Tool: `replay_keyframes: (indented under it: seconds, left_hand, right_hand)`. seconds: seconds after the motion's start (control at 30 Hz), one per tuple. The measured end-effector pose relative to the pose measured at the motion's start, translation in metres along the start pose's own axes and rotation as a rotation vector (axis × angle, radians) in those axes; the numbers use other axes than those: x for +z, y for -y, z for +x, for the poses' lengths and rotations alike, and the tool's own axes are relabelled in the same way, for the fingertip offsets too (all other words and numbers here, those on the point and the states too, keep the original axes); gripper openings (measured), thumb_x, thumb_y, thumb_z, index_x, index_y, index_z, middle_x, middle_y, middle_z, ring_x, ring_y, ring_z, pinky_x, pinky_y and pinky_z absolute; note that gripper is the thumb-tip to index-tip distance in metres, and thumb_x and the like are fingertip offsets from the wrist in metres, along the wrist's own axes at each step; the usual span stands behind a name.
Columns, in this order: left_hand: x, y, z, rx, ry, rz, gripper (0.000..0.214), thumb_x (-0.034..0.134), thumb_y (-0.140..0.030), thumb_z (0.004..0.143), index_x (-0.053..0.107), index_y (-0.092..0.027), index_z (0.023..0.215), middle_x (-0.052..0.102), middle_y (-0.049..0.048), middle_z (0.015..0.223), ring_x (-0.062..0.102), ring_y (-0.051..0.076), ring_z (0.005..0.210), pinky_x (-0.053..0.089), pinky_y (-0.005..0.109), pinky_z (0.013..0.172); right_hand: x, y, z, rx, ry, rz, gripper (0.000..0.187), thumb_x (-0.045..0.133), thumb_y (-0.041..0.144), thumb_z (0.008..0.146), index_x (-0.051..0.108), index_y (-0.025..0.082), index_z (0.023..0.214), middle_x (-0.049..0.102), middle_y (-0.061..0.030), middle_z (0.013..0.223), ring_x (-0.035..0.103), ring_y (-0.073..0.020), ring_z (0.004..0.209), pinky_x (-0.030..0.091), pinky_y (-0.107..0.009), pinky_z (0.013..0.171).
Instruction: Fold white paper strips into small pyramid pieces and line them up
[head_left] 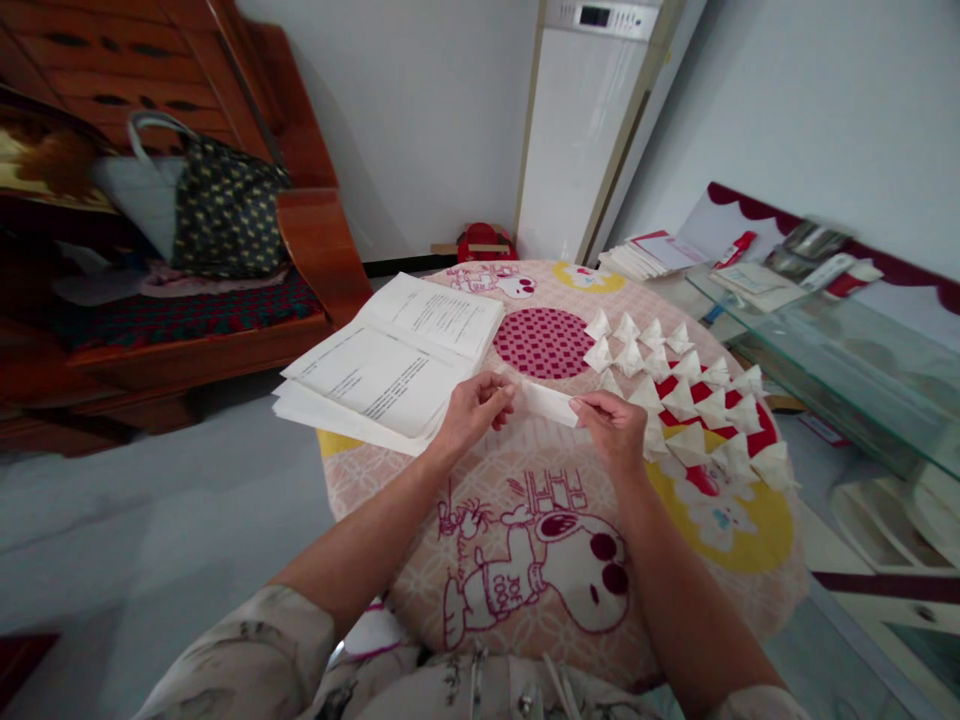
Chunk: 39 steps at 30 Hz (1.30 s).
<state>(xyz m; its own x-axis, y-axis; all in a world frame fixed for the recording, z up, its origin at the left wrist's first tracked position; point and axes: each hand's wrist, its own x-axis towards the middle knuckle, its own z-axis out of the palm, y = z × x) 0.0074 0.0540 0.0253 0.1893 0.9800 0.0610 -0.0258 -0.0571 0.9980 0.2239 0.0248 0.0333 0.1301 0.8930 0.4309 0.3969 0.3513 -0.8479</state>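
Note:
A folded white paper strip point(549, 402) stretches between my two hands, above the middle of the round table. My right hand point(616, 425) pinches its right end between thumb and fingers. At the strip's left end, my left hand point(480, 408) has its thumb and fingers pressed together on the paper. Just left of that hand lies a stack of printed sheets point(390, 365), spread like an open book. To the right of my right hand stand several small folded paper pieces point(681, 398), pointed at the top and set out in rows.
A patterned cloth point(480, 500) covers the round table. On the right, a glass shelf point(825, 340) holds papers and small items close to the table. A wooden bench point(187, 330) with a dark patterned bag point(229, 205) stands at left. A white cabinet-like appliance point(585, 130) rises behind.

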Motion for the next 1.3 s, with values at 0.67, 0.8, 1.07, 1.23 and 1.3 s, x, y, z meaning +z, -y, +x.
replay_keyframes:
  seconds: [0.67, 0.8, 1.07, 1.23, 1.3]
  left_hand:
    - [-0.001, 0.007, 0.002, -0.112, 0.198, -0.367, 0.070, 0.070, -0.023, 0.079, 0.045, -0.019, 0.144, 0.067, -0.0001, 0.077, 0.065, 0.012, 0.066, 0.054, 0.023, 0.062]
    - [0.000, 0.007, 0.000, -0.128, 0.253, -0.381, 0.068, 0.069, -0.022, 0.080, 0.046, -0.020, 0.145, 0.068, 0.0023, 0.082, 0.066, 0.013, 0.068, 0.054, 0.024, 0.063]
    - [0.000, 0.011, 0.000, -0.094, 0.297, -0.399, 0.069, 0.069, -0.023, 0.082, 0.044, -0.021, 0.146, 0.068, 0.0025, 0.085, 0.066, 0.013, 0.069, 0.054, 0.024, 0.064]
    - [-0.001, 0.014, 0.001, -0.081, 0.309, -0.378, 0.070, 0.070, -0.026, 0.083, 0.043, -0.022, 0.147, 0.067, 0.0023, 0.086, 0.066, 0.013, 0.070, 0.054, 0.024, 0.065]
    - [-0.002, 0.016, 0.001, -0.062, 0.334, -0.342, 0.070, 0.068, -0.029, 0.084, 0.041, -0.023, 0.149, 0.068, 0.0034, 0.088, 0.066, 0.014, 0.071, 0.054, 0.025, 0.066]
  right_hand:
    - [0.019, 0.004, -0.010, 0.312, -0.057, 0.394, 0.034, 0.063, 0.048, 0.084, 0.068, 0.018, 0.099, 0.074, -0.0081, 0.084, 0.067, -0.0204, 0.063, 0.057, -0.033, 0.054]
    - [0.020, 0.006, -0.009, 0.349, -0.014, 0.511, 0.031, 0.064, 0.048, 0.084, 0.067, 0.018, 0.084, 0.069, -0.0041, 0.069, 0.063, -0.0172, 0.056, 0.054, -0.030, 0.050]
    - [0.022, 0.006, -0.010, 0.373, 0.034, 0.530, 0.034, 0.059, 0.051, 0.086, 0.066, 0.018, 0.086, 0.070, -0.0057, 0.074, 0.065, -0.0183, 0.061, 0.053, -0.030, 0.051]
    - [0.022, 0.009, -0.010, 0.389, 0.056, 0.508, 0.036, 0.057, 0.053, 0.085, 0.066, 0.018, 0.085, 0.070, -0.0059, 0.074, 0.063, -0.0177, 0.060, 0.051, -0.028, 0.048]
    - [0.022, 0.009, -0.009, 0.387, 0.054, 0.511, 0.031, 0.062, 0.049, 0.081, 0.066, 0.018, 0.083, 0.069, -0.0043, 0.071, 0.061, -0.0159, 0.055, 0.048, -0.027, 0.045]
